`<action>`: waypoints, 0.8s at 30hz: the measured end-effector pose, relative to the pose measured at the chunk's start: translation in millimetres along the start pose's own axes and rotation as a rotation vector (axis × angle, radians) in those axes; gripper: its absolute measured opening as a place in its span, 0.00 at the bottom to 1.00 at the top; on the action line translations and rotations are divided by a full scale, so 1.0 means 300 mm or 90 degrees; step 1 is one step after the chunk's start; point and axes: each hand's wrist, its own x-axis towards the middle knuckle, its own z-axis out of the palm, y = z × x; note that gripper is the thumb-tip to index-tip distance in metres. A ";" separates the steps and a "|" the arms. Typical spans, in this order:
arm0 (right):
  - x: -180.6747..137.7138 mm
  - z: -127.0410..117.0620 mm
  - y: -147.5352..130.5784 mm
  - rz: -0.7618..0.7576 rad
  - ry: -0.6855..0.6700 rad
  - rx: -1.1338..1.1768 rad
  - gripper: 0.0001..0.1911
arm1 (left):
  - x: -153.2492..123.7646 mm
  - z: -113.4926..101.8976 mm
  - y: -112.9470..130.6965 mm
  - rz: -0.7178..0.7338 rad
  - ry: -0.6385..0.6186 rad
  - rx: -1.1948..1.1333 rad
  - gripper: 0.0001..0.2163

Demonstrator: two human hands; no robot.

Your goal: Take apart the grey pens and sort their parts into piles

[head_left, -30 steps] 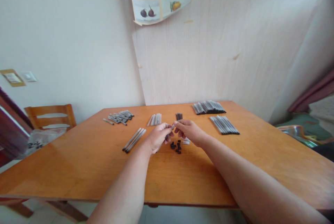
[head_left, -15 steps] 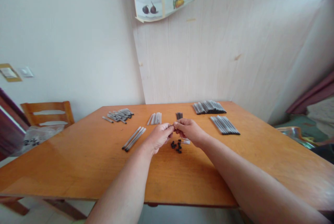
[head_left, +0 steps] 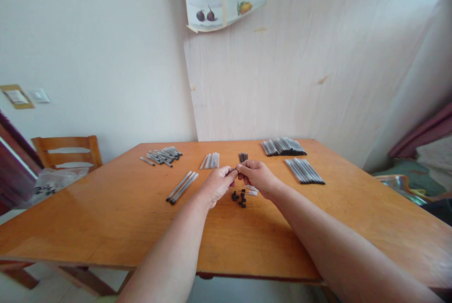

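My left hand (head_left: 218,184) and my right hand (head_left: 257,175) meet fingertip to fingertip above the middle of the wooden table (head_left: 106,218). Both are closed in a pinch around a thin grey pen tube, which is mostly hidden by the fingers. Just below the hands lie several small black caps (head_left: 239,197) and a few short clear pen parts (head_left: 251,191). A small bundle of dark refills (head_left: 243,157) sits just behind my right hand.
Grey pen tubes lie in groups: three (head_left: 182,187) left of my left hand, a small pile (head_left: 210,161) behind it, a loose heap (head_left: 162,156) far left, two neat rows (head_left: 283,146) (head_left: 304,171) at right. A wooden chair (head_left: 67,150) and plastic bag (head_left: 52,181) stand at left.
My hands have stayed pinched together over the caps, shifting only slightly. The view has drifted a little.
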 end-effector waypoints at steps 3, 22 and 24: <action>-0.001 -0.014 -0.017 0.015 0.043 -0.019 0.16 | 0.004 -0.001 -0.008 -0.003 0.012 -0.013 0.15; 0.040 -0.250 -0.017 0.015 0.140 0.036 0.10 | 0.031 -0.039 -0.058 -0.077 -0.028 -0.193 0.13; 0.033 -0.255 -0.008 0.050 0.103 -0.010 0.07 | 0.036 -0.042 -0.059 -0.080 -0.001 -0.223 0.12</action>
